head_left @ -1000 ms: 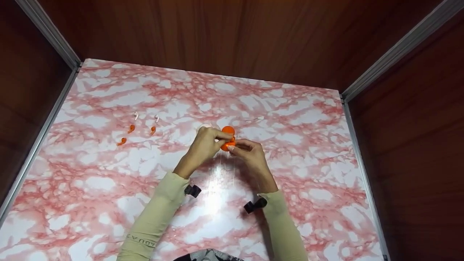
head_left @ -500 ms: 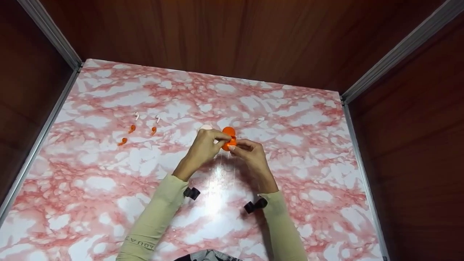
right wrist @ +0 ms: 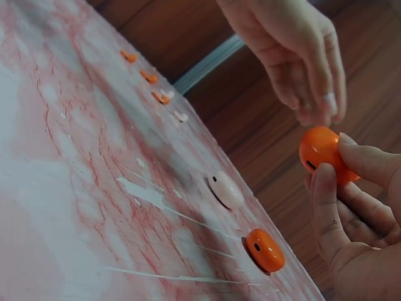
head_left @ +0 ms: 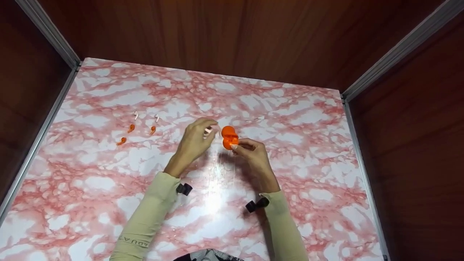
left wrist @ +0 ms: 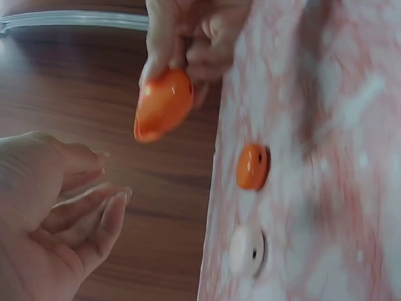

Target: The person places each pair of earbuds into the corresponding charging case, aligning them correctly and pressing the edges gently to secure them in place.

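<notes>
My right hand [head_left: 253, 154] pinches an orange earbud case [right wrist: 321, 152] between thumb and fingers, held up above the table. In the head view its lid appears raised; what lies inside is too small to tell. To its left is my left hand [head_left: 195, 139], apart from the case, with fingers loosely bent and nothing visible between them in the left wrist view. Below the hands a second orange earbud case [left wrist: 252, 166] and a white earbud case [left wrist: 246, 251] rest on the table. The left hand partly covers the white one in the head view.
On the left of the marbled table [head_left: 90, 181] lie two white earbuds [head_left: 157, 118] and three orange earbuds [head_left: 153, 130], spread apart. A small white scrap [head_left: 261, 117] lies to the right. Dark wood panels [head_left: 217, 40] enclose the back and sides.
My left hand has drawn away from the held orange case, leftward, and its fingers have spread. The right hand keeps its grip on the case, almost in place.
</notes>
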A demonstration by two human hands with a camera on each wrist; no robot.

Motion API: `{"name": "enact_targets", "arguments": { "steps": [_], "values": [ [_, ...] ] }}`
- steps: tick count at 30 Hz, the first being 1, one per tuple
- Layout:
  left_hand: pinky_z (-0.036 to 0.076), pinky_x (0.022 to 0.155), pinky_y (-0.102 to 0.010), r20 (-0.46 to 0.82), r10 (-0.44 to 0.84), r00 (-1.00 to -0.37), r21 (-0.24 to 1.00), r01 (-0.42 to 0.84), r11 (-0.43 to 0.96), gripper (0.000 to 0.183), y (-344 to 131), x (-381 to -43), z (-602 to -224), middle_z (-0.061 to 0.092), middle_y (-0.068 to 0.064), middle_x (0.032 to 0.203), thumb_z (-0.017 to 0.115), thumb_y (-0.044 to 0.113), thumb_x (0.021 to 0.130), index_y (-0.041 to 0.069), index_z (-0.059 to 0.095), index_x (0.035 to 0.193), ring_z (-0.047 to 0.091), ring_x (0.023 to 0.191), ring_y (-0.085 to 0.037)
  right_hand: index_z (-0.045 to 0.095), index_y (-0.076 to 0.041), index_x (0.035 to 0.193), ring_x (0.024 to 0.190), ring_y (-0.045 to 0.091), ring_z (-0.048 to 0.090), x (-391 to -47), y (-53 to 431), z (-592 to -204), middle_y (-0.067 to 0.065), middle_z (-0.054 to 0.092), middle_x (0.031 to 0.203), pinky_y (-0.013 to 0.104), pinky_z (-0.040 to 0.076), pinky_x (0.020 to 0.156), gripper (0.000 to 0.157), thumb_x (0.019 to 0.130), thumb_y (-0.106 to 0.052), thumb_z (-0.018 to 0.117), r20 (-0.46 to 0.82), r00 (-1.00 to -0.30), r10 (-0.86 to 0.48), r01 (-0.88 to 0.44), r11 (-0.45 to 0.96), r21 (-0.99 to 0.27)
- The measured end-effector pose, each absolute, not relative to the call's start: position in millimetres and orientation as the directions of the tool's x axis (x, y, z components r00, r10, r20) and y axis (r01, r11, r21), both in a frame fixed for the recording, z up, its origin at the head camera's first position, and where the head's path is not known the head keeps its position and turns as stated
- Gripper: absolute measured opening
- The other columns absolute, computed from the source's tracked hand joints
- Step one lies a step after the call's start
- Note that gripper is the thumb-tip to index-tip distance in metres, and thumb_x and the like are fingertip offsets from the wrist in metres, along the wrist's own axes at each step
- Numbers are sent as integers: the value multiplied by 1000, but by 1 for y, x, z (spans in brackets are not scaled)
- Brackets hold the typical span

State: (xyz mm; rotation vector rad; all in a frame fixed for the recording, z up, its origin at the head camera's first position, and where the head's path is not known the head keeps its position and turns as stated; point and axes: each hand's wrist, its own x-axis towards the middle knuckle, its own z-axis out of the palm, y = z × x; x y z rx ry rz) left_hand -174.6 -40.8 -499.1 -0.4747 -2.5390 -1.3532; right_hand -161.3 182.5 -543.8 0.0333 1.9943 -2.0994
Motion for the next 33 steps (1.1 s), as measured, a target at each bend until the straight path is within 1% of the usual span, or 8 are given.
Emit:
{"name": "enact_targets", "arguments": {
  "steps": [2,5,7,11,15,20,26,33],
  "values": [
    [60,79,-36,338,163,-927,734,368,570,26,-47,-176,-502,69,-13,116,63,16,95,4,70,117,70,94,-29,72,-4,108,107,44,66,-161,184,-544,13,75,107,59,50,97,42,77,-30,84,-193,-967,-167,203,-44,-978],
    [58,79,-36,341,157,-927,676,358,645,25,-59,-177,-506,69,-14,108,62,17,95,4,70,115,69,93,-29,72,-3,109,109,45,65,-160,186,-545,13,75,107,62,48,99,42,78,-29,83,-193,-968,-163,204,-55,-977],
    [57,80,-39,352,155,-923,628,356,692,24,-67,-177,-509,69,-14,104,63,17,95,3,70,113,68,92,-29,71,-3,109,110,46,65,-160,188,-545,13,75,106,62,47,99,41,78,-28,83,-187,-970,-158,198,-57,-979],
    [55,86,-45,377,131,-917,548,335,766,24,-87,-176,-514,68,-15,104,63,16,95,2,69,112,65,98,-32,71,-2,109,111,47,64,-160,190,-544,14,75,106,62,46,101,42,78,-29,83,-182,-970,-160,195,-67,-979],
    [54,87,-48,404,91,-910,498,302,813,23,-106,-175,-518,66,-18,106,62,15,94,0,69,112,63,100,-36,71,-3,109,113,46,63,-161,190,-544,15,74,108,62,45,102,43,77,-29,84,-201,-965,-167,216,-83,-973],
    [53,86,-50,423,44,-905,469,260,844,24,-129,-175,-521,62,-20,109,62,13,93,-2,67,112,60,102,-38,71,-4,110,114,46,62,-163,190,-545,15,74,109,60,46,103,44,77,-29,83,-217,-962,-167,234,-92,-968],
    [53,87,-53,437,0,-900,442,214,871,25,-156,-172,-524,62,-24,110,63,10,92,-7,66,110,60,102,-43,71,-3,110,110,38,68,-162,191,-544,15,74,110,61,45,103,43,78,-28,83,-196,-965,-172,216,-105,-971],
    [51,84,-58,407,-75,-910,439,122,890,26,-187,-164,-527,61,-26,113,64,7,91,-9,64,112,59,102,-46,71,-4,109,113,48,62,-163,194,-543,15,74,108,63,45,102,43,77,-30,84,-180,-971,-158,195,-80,-978]
  ]
}}
